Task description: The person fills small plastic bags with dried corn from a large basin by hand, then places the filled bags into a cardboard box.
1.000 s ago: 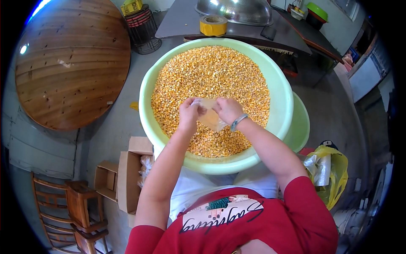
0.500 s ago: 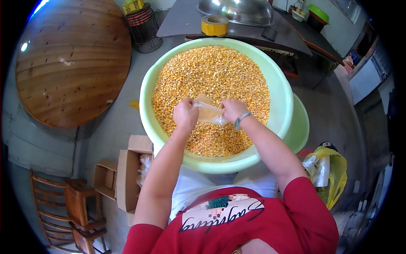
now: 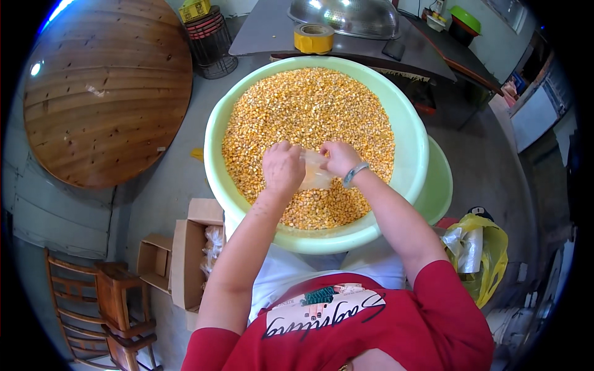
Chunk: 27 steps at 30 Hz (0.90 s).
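Note:
A clear plastic bag [image 3: 317, 173] is stretched between my two hands, above a heap of dried corn kernels [image 3: 303, 105]. My left hand [image 3: 284, 167] is closed on the bag's left side, its back turned up. On the other side, my right hand [image 3: 340, 159] pinches the bag's edge between thumb and fingers; a bracelet [image 3: 354, 175] circles that wrist. The kernels fill most of a large pale green basin [image 3: 408, 148] in front of my lap. Whether anything lies inside the bag is hard to make out.
Left of the basin stand open cardboard boxes [image 3: 189, 263], one with clear plastic packs [image 3: 212, 250]. A yellow bag [image 3: 493, 247] with a plastic roll sits at right. Beyond, a table [image 3: 260, 31] bears yellow tape [image 3: 314, 38] and a metal colander [image 3: 346, 18]. A round wooden tabletop [image 3: 108, 93] leans left.
My left hand has moved right and turned its back up, closer to my right hand. The bag between them is more bunched. My right hand has risen slightly.

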Motion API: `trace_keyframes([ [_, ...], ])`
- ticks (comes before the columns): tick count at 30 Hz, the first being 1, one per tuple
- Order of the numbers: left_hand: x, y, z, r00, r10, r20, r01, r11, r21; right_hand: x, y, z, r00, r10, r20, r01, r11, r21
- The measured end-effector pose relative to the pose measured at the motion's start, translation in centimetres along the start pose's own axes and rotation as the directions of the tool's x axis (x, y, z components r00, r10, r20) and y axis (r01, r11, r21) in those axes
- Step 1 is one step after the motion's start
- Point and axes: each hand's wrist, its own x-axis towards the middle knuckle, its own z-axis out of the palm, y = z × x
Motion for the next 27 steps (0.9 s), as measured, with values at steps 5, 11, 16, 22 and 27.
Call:
trace_keyframes([
  [5,-0.5,-1.9,0.2,0.923,-0.376,-0.079,0.366,0.923,-0.118,0.5,0.0,-1.4,0.988,0.137,0.074,-0.123,0.979,-0.163],
  [11,-1.1,-1.6,0.0,0.973,-0.165,0.161,0.153,0.985,0.083,1.7,3.1,0.2,0.983,0.173,-0.057,-0.144,0.93,0.338],
  [16,0.1,1.8,-0.6,0.989,0.089,0.121,-0.067,0.982,-0.175,0.6,0.0,0.4,0.992,-0.057,-0.112,0.087,0.954,0.287],
  [22,-0.7,-0.1,0.8,0.961,-0.2,0.192,0.241,0.945,-0.221,0.1,-0.5,0.2,0.993,-0.084,-0.087,0.101,0.972,0.213],
  [27,-0.1,-0.5,0.9,0.909,-0.386,0.158,0.411,0.891,-0.192,0.6,0.6,-0.2,0.995,-0.036,0.089,0.013,0.969,0.247],
])
